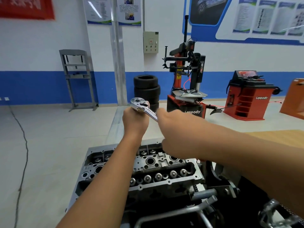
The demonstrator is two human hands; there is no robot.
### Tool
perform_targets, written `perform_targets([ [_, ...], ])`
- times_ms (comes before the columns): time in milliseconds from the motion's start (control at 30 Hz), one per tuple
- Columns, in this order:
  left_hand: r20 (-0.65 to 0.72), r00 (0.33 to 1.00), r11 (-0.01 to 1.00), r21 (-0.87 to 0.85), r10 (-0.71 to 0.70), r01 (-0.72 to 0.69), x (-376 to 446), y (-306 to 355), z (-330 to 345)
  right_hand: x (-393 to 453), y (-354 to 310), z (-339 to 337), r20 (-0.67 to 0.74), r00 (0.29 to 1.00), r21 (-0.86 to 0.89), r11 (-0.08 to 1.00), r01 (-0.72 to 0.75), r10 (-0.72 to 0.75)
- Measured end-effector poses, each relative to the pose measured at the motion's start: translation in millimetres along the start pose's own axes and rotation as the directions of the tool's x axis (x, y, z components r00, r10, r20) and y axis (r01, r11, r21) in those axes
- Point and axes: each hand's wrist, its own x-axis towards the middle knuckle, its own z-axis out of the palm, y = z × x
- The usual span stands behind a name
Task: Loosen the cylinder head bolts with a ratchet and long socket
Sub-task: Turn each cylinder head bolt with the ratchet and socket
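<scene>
Cylinder head [141, 171] at lower centre; ratchet [142, 107] above it at mid-frame, left hand [134, 120] at its head, right hand [174, 129] just right. Tyre stack [146, 89] behind; tyre changer [185, 79] further right.

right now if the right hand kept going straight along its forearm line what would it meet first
Most likely the left hand, wrapped around the ratchet head just beyond the right hand on the handle; depth is hard to judge.

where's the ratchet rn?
Head view, centre: the ratchet is raised above the cylinder head, left hand at its head, right hand on its handle.
</scene>
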Motion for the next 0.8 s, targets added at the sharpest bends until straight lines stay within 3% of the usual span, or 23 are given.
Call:
perform_targets([
  [133,0.04,0.999,0.998,-0.045,-0.036,0.038,-2.5,7.3,2.5,-5.2,19.6,1.0,-0.04,0.996,-0.055,0.995,-0.086,0.084],
  [233,0.2,0.98,0.965,-0.257,0.002,0.051,-0.4,17.5,-15.1,11.9,22.8,13.3,-0.117,0.987,-0.103,0.987,-0.121,0.109],
  [367,0.564,0.824,0.938,-0.314,0.062,0.144,2.9,25.2,-32.1,28.1,67.8,31.1,-0.343,0.925,-0.245,0.935,-0.257,0.164],
  [567,0.431,0.9,0.917,-0.383,0.066,0.116,-11.4,20.6,-38.6,66.5,75.9,41.9,-0.492,0.842,-0.123,0.939,-0.32,0.222],
  [700,0.401,0.914,0.939,-0.333,0.063,0.081,-22.0,23.1,-40.3,96.0,77.3,26.2,-0.369,0.885,-0.177,0.914,-0.366,0.283],
  [800,0.34,0.939,0.957,-0.284,0.044,0.058,-21.0,24.2,-36.4,112.4,67.7,16.1,-0.314,0.921,-0.28,0.904,-0.322,0.231],
])
